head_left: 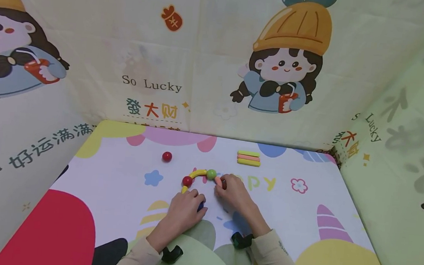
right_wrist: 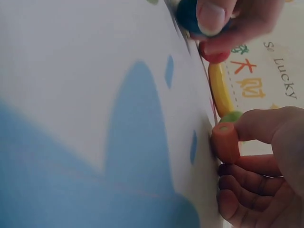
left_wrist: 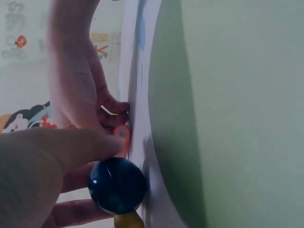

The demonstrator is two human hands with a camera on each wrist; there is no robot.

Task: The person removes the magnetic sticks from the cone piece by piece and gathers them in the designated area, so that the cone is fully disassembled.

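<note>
My right hand (head_left: 236, 195) pinches an orange-pink rod (right_wrist: 225, 143) between thumb and fingers, its far end against a green ball (head_left: 211, 174). From that ball a curved yellow rod (head_left: 198, 173) leads left to a red ball (head_left: 187, 181). Another yellow rod (head_left: 184, 189) comes down from the red ball, its lower part hidden by my left hand (head_left: 186, 209). A dark blue ball (left_wrist: 118, 185) is held between that hand's thumb and fingers, close over the tabletop, with a yellow end showing beside it in the left wrist view. Together the pieces form an arc.
A loose red ball (head_left: 167, 156) lies beyond the arc to the left. Three short straight rods, two yellowish and a pink one (head_left: 248, 157), lie side by side at the back right. The table (head_left: 116, 183) has a printed cartoon cover, and a printed cloth (head_left: 210, 65) hangs behind it.
</note>
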